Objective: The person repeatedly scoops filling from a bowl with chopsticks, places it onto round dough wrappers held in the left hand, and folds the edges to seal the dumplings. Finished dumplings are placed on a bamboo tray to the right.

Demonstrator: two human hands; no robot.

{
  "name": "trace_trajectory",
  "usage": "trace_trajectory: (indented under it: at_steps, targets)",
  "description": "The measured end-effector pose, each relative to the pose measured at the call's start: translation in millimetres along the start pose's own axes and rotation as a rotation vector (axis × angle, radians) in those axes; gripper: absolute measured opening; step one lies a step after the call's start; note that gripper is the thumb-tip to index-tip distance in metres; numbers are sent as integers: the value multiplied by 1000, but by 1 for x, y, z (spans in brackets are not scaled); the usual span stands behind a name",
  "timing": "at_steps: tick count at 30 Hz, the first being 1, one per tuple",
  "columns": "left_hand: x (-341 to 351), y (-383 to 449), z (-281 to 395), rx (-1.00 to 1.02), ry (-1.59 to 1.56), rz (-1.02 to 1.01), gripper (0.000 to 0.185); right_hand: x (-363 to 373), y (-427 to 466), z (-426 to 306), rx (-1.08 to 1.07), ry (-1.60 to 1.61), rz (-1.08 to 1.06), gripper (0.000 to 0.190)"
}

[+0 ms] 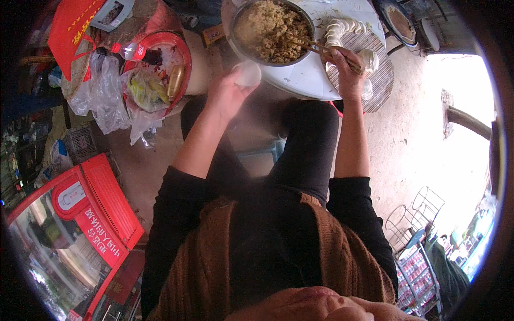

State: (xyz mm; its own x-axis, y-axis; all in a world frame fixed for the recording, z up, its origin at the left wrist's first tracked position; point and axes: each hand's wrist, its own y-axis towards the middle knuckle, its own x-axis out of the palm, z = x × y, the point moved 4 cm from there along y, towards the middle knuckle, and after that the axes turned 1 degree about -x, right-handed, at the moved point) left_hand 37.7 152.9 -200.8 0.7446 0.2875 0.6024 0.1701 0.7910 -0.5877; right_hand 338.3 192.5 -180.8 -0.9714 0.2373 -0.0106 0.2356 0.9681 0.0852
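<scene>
My left hand (227, 92), palm up, holds a round white dough wrapper (249, 74) in front of the metal bowl. A pair of wooden chopsticks (321, 49) is gripped in my right hand (347, 74), their tips at the filling. Crumbly yellow-brown filling (273, 30) heaps up in the round metal bowl (240, 49), which stands on a white table (299, 80). Right of the bowl lies a round slatted mat (381, 94). Filled dumplings (339, 30) curve in a row along its far edge. A pile of white dough pieces (368, 60), partly hidden, sits beside my right hand.
To the left, a red basin (188, 60) holds a cola bottle (138, 53) and bagged greens (148, 91); plastic bags (105, 90) hang beside it. A red-framed glass-door cooler (104, 200) stands at lower left. Wire racks (413, 212) are at lower right.
</scene>
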Motion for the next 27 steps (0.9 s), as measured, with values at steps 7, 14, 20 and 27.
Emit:
trace_trajectory:
  at_steps: [7,14,20,27]
  targets:
    - [-1,-2,1,2,11,-7,37,9,-4,-16,9,-174,1,22]
    - [-1,-2,1,-21,-14,13,37,14,-4,-19,-44,-348,59,31]
    - [-5,0,0,-20,-1,2,39,-4,-4,-5,-10,192,143,29]
    - [-1,9,2,-21,11,-27,41,-12,4,-13,-37,333,84,33]
